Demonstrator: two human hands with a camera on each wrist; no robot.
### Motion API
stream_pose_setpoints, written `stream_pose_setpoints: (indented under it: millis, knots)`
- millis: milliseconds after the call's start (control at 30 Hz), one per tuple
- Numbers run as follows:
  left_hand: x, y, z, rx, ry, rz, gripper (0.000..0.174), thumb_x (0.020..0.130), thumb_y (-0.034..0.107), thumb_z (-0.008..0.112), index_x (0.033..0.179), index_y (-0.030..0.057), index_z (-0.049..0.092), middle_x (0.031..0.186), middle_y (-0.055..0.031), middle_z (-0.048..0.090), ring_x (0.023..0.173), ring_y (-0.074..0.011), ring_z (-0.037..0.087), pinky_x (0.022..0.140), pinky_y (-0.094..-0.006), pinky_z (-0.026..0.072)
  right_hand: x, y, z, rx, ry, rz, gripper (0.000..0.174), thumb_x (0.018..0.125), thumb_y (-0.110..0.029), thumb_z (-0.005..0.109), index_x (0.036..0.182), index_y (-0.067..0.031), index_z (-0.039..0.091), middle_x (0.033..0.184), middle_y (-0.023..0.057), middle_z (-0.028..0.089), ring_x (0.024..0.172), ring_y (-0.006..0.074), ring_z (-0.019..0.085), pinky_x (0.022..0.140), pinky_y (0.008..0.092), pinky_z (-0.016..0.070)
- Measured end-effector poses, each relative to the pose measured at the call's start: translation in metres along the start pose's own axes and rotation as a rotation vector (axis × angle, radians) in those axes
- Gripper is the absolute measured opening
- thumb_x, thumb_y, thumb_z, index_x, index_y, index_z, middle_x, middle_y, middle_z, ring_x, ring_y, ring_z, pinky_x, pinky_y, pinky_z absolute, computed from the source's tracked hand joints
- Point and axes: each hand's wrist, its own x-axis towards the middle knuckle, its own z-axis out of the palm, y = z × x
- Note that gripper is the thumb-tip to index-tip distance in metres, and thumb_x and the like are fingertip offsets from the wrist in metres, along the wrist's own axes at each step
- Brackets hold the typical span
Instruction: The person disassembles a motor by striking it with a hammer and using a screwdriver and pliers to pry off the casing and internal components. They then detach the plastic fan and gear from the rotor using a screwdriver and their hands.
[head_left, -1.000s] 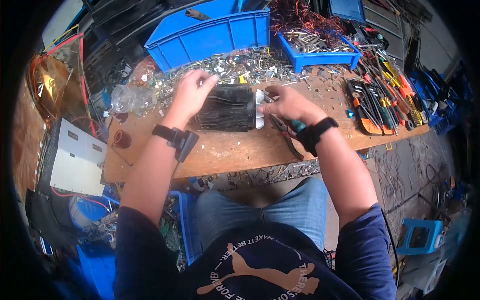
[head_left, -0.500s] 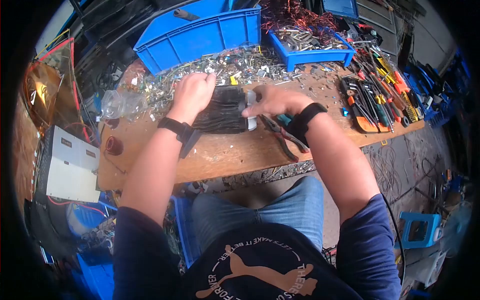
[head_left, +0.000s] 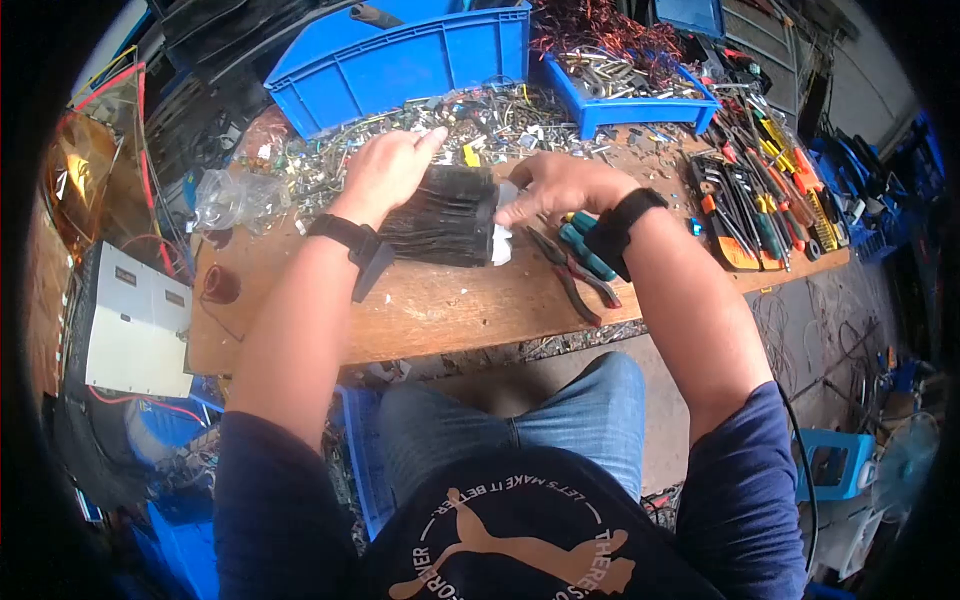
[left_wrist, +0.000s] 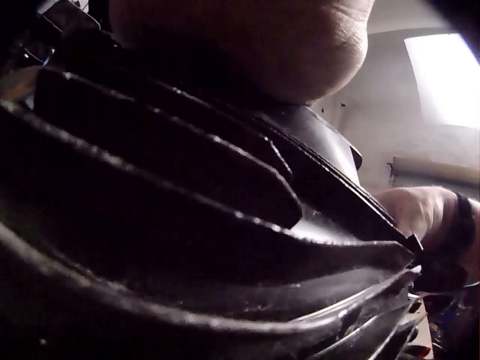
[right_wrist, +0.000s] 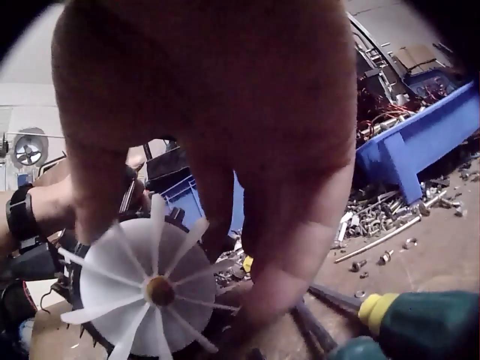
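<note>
A black finned motor (head_left: 440, 220) lies on its side on the wooden bench. Its white plastic fan (right_wrist: 120, 281), with thin radial blades round a brass-coloured hub, faces right. My left hand (head_left: 385, 175) grips the motor's far left part; its palm bears on the black fins (left_wrist: 225, 217) in the left wrist view, and most fingertips are hidden. At the fan end, my right hand (head_left: 570, 190) straddles the fan, thumb on the near side and fingers on the far side. Just right of the motor lie red-handled pliers (head_left: 572, 280) and green handles (head_left: 585, 245), partly under my right wrist.
Small metal scrap (head_left: 470, 125) covers the bench behind the motor, before a large blue bin (head_left: 400, 70). A blue tray (head_left: 640, 110) of metal pieces stands back right, with many hand tools (head_left: 765, 200) beyond. Left are a clear plastic bag (head_left: 235, 200) and a brown ring (head_left: 220, 285).
My right hand has shifted slightly left over the fan end, baring more of the pliers and green handles. The left hand has changed its hold, its thumb now sticking out.
</note>
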Motion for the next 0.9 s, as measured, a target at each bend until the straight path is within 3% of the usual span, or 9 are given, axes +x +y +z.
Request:
stream_pose_setpoints:
  millis: [200, 233, 433, 633, 733, 833, 900]
  knots:
    - [-0.002, -0.001, 0.003, 0.013, 0.023, -0.031, 0.058, 0.095, 0.052, 0.044, 0.089, -0.0003, 0.068, 0.091, -0.0247, 0.065, 0.091, -0.0428, 0.061, 0.083, -0.0470, 0.0459, 0.013, -0.014, 0.004, -0.080, -0.047, 0.109, 0.055, 0.068, -0.034, 0.086, 0.103, 0.0041, 0.067, 0.093, 0.0155, 0.068, 0.085, 0.0242, 0.066, 0.052, 0.0300, 0.0510]
    - [-0.002, -0.001, 0.003, 0.025, 0.010, -0.034, 0.057, 0.095, 0.051, 0.043, 0.090, 0.0006, 0.069, 0.094, -0.0247, 0.066, 0.094, -0.0431, 0.061, 0.084, -0.0480, 0.0461, 0.010, -0.018, 0.003, -0.121, -0.065, 0.130, 0.057, 0.067, -0.033, 0.085, 0.107, 0.0042, 0.066, 0.098, 0.0190, 0.068, 0.093, 0.0277, 0.067, 0.061, 0.0329, 0.0535]
    - [0.004, 0.010, -0.003, 0.079, -0.024, -0.071, 0.059, 0.095, 0.050, 0.040, 0.093, -0.0028, 0.068, 0.098, -0.0271, 0.065, 0.098, -0.0439, 0.061, 0.088, -0.0490, 0.0461, 0.015, -0.017, 0.002, -0.222, 0.039, 0.109, 0.054, 0.065, -0.031, 0.084, 0.103, 0.0043, 0.068, 0.095, 0.0176, 0.070, 0.089, 0.0274, 0.067, 0.078, 0.0365, 0.0511]
    - [0.029, 0.004, 0.005, 0.085, -0.072, -0.072, 0.068, 0.095, 0.053, 0.040, 0.086, -0.0095, 0.066, 0.097, -0.0312, 0.063, 0.099, -0.0444, 0.059, 0.089, -0.0470, 0.0442, 0.021, -0.004, -0.004, -0.130, 0.021, 0.096, 0.053, 0.066, -0.033, 0.085, 0.100, 0.0045, 0.070, 0.089, 0.0149, 0.071, 0.084, 0.0273, 0.066, 0.078, 0.0376, 0.0504]
    - [0.042, 0.003, 0.008, 0.110, -0.137, -0.009, 0.068, 0.096, 0.050, 0.039, 0.090, -0.0119, 0.065, 0.098, -0.0327, 0.062, 0.101, -0.0452, 0.059, 0.090, -0.0470, 0.0436, 0.019, -0.004, -0.008, -0.102, -0.014, 0.106, 0.064, 0.065, -0.034, 0.086, 0.110, 0.0054, 0.065, 0.103, 0.0185, 0.069, 0.093, 0.0283, 0.066, 0.084, 0.0365, 0.0499]
    - [0.049, -0.002, 0.012, 0.103, -0.132, 0.016, 0.068, 0.097, 0.049, 0.038, 0.093, -0.0138, 0.064, 0.099, -0.0341, 0.061, 0.101, -0.0458, 0.058, 0.091, -0.0465, 0.0432, 0.000, -0.017, -0.019, -0.202, 0.056, -0.016, 0.079, 0.064, -0.034, 0.086, 0.124, 0.0062, 0.056, 0.120, 0.0234, 0.062, 0.107, 0.0315, 0.062, 0.092, 0.0370, 0.0480]
    - [0.048, -0.001, 0.010, 0.076, -0.167, -0.016, 0.068, 0.097, 0.049, 0.037, 0.094, -0.0133, 0.064, 0.100, -0.0340, 0.062, 0.102, -0.0457, 0.058, 0.091, -0.0460, 0.0430, -0.005, -0.030, -0.013, -0.296, 0.276, -0.155, 0.088, 0.063, -0.035, 0.086, 0.131, 0.0062, 0.049, 0.125, 0.0258, 0.057, 0.114, 0.0341, 0.057, 0.097, 0.0379, 0.0462]
